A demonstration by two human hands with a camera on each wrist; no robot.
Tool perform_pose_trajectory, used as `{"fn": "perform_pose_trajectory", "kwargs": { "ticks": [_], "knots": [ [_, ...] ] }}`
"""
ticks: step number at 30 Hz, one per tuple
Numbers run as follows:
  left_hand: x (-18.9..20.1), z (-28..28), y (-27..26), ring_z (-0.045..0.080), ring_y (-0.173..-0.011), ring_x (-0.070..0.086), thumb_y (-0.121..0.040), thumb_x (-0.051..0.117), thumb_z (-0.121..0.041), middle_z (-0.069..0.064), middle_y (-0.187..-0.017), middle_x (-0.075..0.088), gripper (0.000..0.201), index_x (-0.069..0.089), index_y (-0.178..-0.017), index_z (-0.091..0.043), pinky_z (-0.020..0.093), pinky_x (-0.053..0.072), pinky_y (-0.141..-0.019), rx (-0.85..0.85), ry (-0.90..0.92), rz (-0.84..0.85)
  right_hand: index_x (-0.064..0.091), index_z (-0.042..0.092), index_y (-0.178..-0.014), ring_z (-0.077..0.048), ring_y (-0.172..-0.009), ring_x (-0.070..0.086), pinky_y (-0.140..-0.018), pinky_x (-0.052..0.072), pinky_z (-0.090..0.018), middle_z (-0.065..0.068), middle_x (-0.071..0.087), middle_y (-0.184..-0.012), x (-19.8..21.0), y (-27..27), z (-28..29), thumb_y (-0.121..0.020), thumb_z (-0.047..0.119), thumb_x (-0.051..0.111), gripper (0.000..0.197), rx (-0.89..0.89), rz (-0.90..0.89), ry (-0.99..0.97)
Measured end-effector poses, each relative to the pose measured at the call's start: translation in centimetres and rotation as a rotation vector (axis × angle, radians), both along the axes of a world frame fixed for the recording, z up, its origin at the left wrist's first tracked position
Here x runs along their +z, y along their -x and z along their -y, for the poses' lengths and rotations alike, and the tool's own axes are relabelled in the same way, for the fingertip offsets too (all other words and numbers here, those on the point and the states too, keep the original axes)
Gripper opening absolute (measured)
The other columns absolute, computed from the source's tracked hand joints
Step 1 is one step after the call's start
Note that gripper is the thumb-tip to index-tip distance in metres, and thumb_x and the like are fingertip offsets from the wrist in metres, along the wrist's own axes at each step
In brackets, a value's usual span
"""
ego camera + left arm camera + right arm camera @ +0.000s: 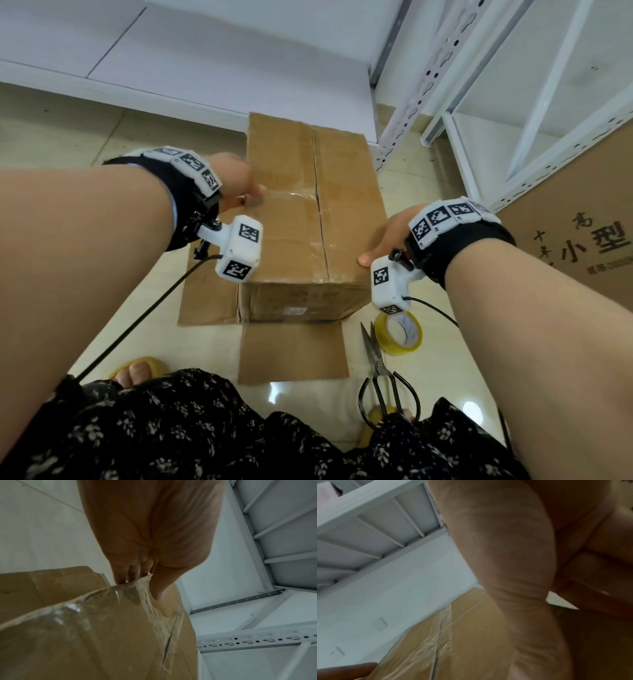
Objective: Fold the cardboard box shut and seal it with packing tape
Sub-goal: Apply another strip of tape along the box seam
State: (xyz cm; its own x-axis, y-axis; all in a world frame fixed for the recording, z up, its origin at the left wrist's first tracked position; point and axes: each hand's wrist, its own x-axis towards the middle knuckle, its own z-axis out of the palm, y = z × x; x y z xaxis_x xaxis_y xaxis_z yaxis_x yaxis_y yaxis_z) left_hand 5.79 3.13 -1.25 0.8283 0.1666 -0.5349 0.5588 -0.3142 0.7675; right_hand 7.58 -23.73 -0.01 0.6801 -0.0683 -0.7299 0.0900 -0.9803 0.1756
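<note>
Head view: left hand (233, 178) presses tape (294, 197) over cardboard box (342, 178) left edge, fingers straight.
Right hand (390, 236): braces right edge; curl unclear.
Tip: probably best to rub wrinkles flat.

Right hand (383, 236) fingers hidden over box (308, 222) edge | scissors (380, 370) handles half under dress (205, 428), lower right | front label (295, 311) unreadable

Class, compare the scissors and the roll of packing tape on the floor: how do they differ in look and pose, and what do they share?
The scissors are black, long, thin; the tape roll is yellowish and round. The scissors lie shut, blades pointing towards the cardboard box; the tape roll lies with its hole upward. Both rest on the floor right of the box, untouched.
</note>
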Motion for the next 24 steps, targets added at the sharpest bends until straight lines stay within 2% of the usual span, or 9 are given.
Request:
{"fn": "perform_pose_trajectory", "kwargs": {
  "ticks": [2, 4, 7, 10, 12, 14, 18, 21, 24],
  "knots": [
    [0.5, 0.5, 0.1, 0.037, -0.111, 0.060, -0.085, 0.064, -0.001, 0.014, -0.125, 0.059, 0.048, 0.052, -0.129, -0.016, 0.048, 0.055, -0.086, -0.072, 0.004, -0.026, 0.066, 0.022, -0.093, -0.026, -0.098, 0.068, -0.095, 0.052, -0.044, 0.003, 0.073, -0.099, 1.0, 0.1, -0.2, -0.058, 0.091, 0.060, 0.078, -0.009, 0.052, 0.029],
    [0.5, 0.5, 0.1, 0.038, -0.106, 0.062, -0.082, 0.062, 0.004, 0.016, -0.125, 0.059, 0.053, 0.052, -0.128, -0.020, 0.051, 0.054, -0.085, -0.078, -0.001, -0.008, 0.073, 0.021, -0.093, -0.024, -0.087, 0.072, -0.090, 0.054, -0.044, 0.002, 0.076, -0.088, 0.3, -0.7, 0.1, -0.028, 0.099, 0.060, 0.102, -0.111, 0.108, -0.077],
    [0.6, 0.4, 0.0, 0.026, -0.104, 0.060, -0.085, 0.059, 0.003, -0.007, -0.136, 0.048, 0.074, 0.036, -0.146, -0.031, 0.040, 0.057, -0.080, 0.012, -0.024, 0.092, 0.068, 0.017, -0.111, -0.029, -0.098, 0.068, -0.095, 0.051, -0.047, -0.005, 0.072, -0.104, -0.3, -1.3, -0.9, -0.057, 0.080, 0.074, 0.083, -0.214, 0.138, -0.202],
    [0.8, 0.8, -0.3, 0.029, -0.124, 0.049, -0.089, 0.060, -0.003, 0.001, -0.139, 0.049, 0.073, 0.028, -0.150, -0.027, 0.046, 0.043, -0.104, 0.069, -0.019, 0.135, 0.060, 0.008, -0.120, -0.032, -0.107, 0.064, -0.100, 0.050, -0.047, -0.012, 0.068, -0.116, -0.3, -1.2, -2.6, -0.081, 0.064, 0.068, 0.068, -0.250, 0.224, -0.232],
    [0.9, 1.4, -0.6, 0.026, -0.132, 0.042, -0.091, 0.060, -0.009, 0.004, -0.148, 0.040, 0.070, 0.027, -0.151, -0.022, 0.037, 0.034, -0.109, 0.062, -0.091, 0.136, 0.060, 0.006, -0.119, -0.032, -0.105, 0.066, -0.098, 0.052, -0.045, -0.013, 0.069, -0.113, -0.6, -1.4, -3.3, -0.085, 0.063, 0.065, 0.067, -0.260, 0.296, -0.229],
    [1.1, 2.3, -0.6, 0.019, -0.123, 0.046, -0.094, 0.057, -0.009, 0.006, -0.146, 0.043, 0.065, 0.026, -0.151, -0.017, 0.024, 0.034, -0.094, 0.056, -0.122, 0.168, 0.063, 0.005, -0.108, -0.032, -0.095, 0.071, -0.091, 0.056, -0.045, -0.014, 0.073, -0.103, -1.4, -1.5, -2.8, -0.085, 0.063, 0.064, 0.062, -0.335, 0.323, -0.325],
    [1.9, 4.4, -0.4, 0.018, -0.108, 0.052, -0.092, 0.057, -0.009, 0.007, -0.138, 0.048, 0.057, 0.036, -0.144, -0.017, 0.023, 0.041, -0.079, -0.047, -0.170, 0.313, 0.060, 0.001, -0.101, -0.034, -0.076, 0.075, -0.080, 0.061, -0.049, -0.016, 0.076, -0.084, -3.4, -1.1, 0.4, -0.099, 0.053, 0.048, 0.054, -0.766, 0.286, -0.695],
    [2.4, 6.7, -0.5, 0.017, -0.095, 0.064, -0.088, 0.056, -0.007, 0.006, -0.116, 0.063, 0.034, 0.056, -0.121, -0.015, 0.030, 0.057, -0.072, -0.117, -0.053, 0.361, 0.063, 0.000, -0.110, -0.020, -0.065, 0.069, -0.059, 0.053, -0.030, -0.010, 0.075, -0.092, -5.1, -0.2, 3.5, -0.105, 0.029, 0.044, 0.035, -0.826, 0.269, -0.670],
    [2.9, 9.8, -0.2, 0.027, -0.083, 0.072, -0.089, 0.053, -0.001, 0.015, -0.095, 0.072, 0.018, 0.065, -0.103, -0.002, 0.029, 0.058, -0.066, -0.225, 0.093, 0.316, 0.060, 0.003, -0.128, -0.016, -0.069, 0.069, -0.050, 0.052, -0.022, -0.006, 0.070, -0.094, -8.0, 0.8, 7.1, -0.099, 0.019, 0.057, 0.034, -0.829, 0.169, -0.620]
  ]
}}
